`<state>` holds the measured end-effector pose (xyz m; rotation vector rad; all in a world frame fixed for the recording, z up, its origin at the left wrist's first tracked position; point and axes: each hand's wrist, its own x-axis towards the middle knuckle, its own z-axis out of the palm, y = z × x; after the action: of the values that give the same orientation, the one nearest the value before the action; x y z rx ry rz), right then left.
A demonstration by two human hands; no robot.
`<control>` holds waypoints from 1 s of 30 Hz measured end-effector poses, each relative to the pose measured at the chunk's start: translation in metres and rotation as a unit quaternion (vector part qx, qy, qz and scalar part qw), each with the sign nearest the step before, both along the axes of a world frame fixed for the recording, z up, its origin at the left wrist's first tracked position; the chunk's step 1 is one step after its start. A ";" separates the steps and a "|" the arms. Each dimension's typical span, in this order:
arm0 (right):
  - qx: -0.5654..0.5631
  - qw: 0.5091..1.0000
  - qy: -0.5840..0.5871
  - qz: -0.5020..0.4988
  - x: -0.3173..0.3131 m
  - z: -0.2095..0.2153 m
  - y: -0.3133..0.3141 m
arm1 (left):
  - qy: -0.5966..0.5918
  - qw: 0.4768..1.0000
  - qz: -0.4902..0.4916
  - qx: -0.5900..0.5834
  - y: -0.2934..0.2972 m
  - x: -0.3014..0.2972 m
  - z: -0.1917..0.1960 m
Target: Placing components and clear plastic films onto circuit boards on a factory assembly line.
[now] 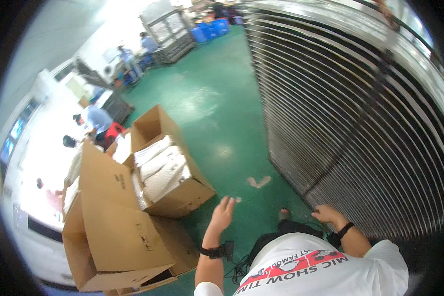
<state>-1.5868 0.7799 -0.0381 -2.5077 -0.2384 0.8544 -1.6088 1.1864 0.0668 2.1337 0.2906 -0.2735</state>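
Note:
My left hand (223, 213) hangs over the green floor, just right of an open cardboard box (185, 197). Its fingers are stretched out, and nothing shows in them. My right hand (329, 215) is by the lower near corner of a tall rack (350, 118) of closely stacked metal-edged layers. Its fingers are loosely bent with the tips apart, and I see nothing held; whether it touches the rack I cannot tell. White textured pieces (163, 165) fill the box beside my left hand. Dark bands circle both my wrists.
Another open cardboard carton (118, 232) stands nearer on the left, its flaps raised. Green floor (212, 118) runs between the boxes and the rack. Co-workers (97, 121) are at the left and far back. Blue bins (209, 30) stand at the far end.

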 end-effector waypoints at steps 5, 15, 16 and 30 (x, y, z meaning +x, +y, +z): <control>-0.013 0.991 0.018 0.132 0.086 -0.039 0.047 | 0.007 0.993 0.118 0.020 0.039 -0.006 -0.001; 0.016 0.989 0.050 0.140 0.267 -0.021 0.189 | 0.037 0.967 0.250 0.008 0.109 0.050 -0.013; 0.021 0.985 0.027 0.170 0.278 -0.033 0.201 | 0.052 0.969 0.242 -0.015 0.121 0.064 -0.015; -0.093 0.991 0.076 0.053 0.425 -0.085 0.279 | -0.051 0.991 0.100 0.070 0.312 0.350 0.002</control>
<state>-1.1615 1.0590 -0.1234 -2.6024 -0.2527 1.1540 -1.2589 1.4989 0.0693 2.2284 0.4722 -0.0286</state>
